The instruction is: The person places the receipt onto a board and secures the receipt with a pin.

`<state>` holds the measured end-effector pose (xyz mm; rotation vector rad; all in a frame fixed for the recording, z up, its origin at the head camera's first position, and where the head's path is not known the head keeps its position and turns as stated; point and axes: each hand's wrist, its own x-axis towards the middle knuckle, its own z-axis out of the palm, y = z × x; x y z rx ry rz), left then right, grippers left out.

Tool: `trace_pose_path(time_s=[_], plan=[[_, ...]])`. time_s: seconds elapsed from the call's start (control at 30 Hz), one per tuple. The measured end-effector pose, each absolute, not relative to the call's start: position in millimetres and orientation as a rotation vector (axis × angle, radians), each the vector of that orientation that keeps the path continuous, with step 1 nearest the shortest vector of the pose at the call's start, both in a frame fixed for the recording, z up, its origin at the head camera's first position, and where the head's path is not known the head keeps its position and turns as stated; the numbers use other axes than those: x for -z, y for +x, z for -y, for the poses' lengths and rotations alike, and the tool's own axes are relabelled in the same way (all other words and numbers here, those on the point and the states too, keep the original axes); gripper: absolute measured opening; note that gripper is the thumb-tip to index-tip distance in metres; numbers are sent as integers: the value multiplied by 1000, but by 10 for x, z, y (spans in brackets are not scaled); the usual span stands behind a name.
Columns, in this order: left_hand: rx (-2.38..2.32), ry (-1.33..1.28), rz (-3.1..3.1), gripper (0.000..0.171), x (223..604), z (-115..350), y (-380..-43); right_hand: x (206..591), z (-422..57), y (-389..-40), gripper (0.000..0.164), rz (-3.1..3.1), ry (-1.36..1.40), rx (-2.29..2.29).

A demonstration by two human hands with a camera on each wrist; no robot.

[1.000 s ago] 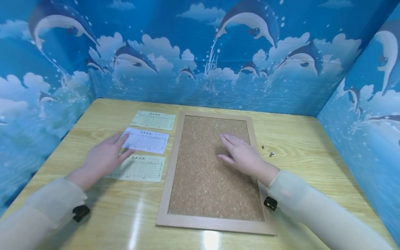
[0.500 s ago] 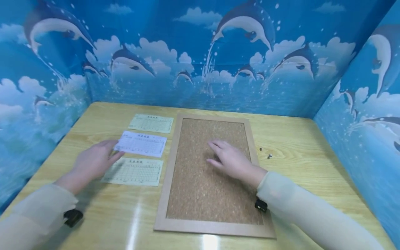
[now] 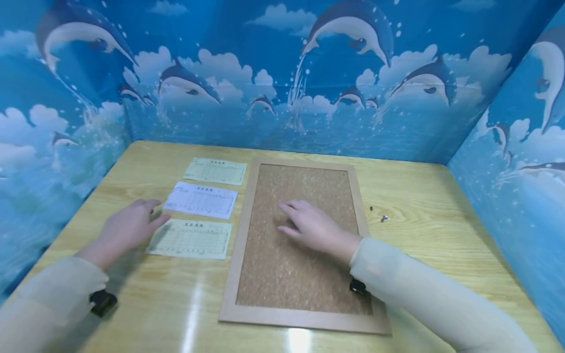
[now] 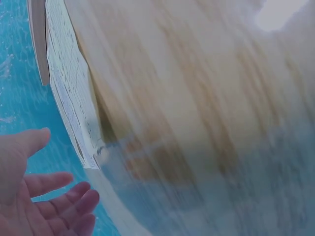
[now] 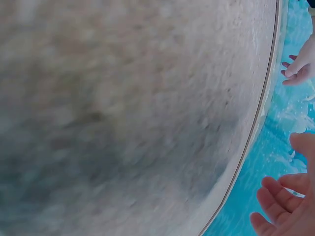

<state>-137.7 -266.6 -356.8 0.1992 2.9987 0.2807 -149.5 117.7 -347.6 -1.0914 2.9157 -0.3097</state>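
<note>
In the head view my left hand (image 3: 128, 226) is just left of a white-lavender printed slip (image 3: 200, 199). Its fingers are loosely bent with nothing between them; the left wrist view shows thumb and fingers (image 4: 64, 201) apart. A pale green slip (image 3: 191, 239) lies nearest me, and another green slip (image 3: 216, 170) lies farthest back. My right hand (image 3: 314, 228) hovers over a wood-framed cork board (image 3: 304, 289), its fingers relaxed and holding nothing. In the right wrist view its thumb and fingers (image 5: 275, 201) are spread above the cork.
Small metal pieces (image 3: 384, 218), possibly pushpins, and a tiny dark piece (image 3: 371, 208) lie right of the board on the wood-grain table (image 3: 423, 196). A blue dolphin-print curtain (image 3: 282, 117) stands behind the table and along both sides.
My left hand has drawn back leftward off the white-lavender slip, which has shifted slightly left. My right hand has moved left across the cork board.
</note>
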Motion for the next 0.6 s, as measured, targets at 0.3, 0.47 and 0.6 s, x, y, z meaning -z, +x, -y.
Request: trace_pose_path(time_s=[0.3, 0.47, 0.6], plan=[[-339, 122, -2873, 61, 3543, 2735, -1435, 3413, -928, -1479, 53, -2823, -1140, 311], [-363, 74, -2808, 46, 3539, 2774, -1422, 3411, -783, -1464, 50, -2781, -1163, 323], [-385, 34, -2754, 41, 3537, 2790, -1386, 3410, -668, -1454, 51, -2734, -1159, 343]])
